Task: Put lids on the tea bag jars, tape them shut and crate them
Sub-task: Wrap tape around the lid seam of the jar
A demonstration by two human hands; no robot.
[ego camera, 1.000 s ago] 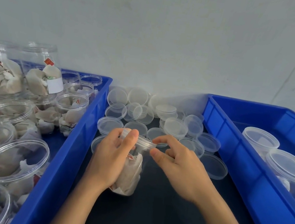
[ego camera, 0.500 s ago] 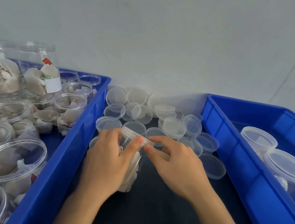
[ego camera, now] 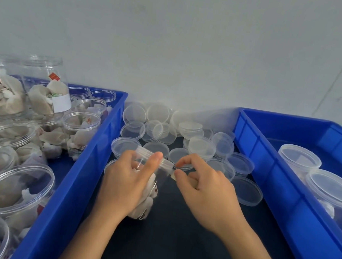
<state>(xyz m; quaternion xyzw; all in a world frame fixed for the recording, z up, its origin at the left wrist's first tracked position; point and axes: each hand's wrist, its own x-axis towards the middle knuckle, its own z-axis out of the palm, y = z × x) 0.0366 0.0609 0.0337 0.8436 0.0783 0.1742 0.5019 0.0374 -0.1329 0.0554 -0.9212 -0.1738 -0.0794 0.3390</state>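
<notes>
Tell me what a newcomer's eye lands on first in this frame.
At centre, the left hand grips a clear plastic jar of tea bags with a lid on, over the dark table mat, while the right hand pinches at its lid edge. Behind them lies a scatter of loose clear round lids. An open blue plastic crate of unlidded jars sits left, another blue crate right.

You are at a packing bench in a small workshop or warehouse: a blue crate (ego camera: 81, 171) along the dark surface's left edge holds many open tea bag jars (ego camera: 17, 189), loose clear lids (ego camera: 202, 146) pile at its far edge, and another blue crate (ego camera: 272, 169) sits right, against a bare grey wall (ego camera: 191, 42)
</notes>
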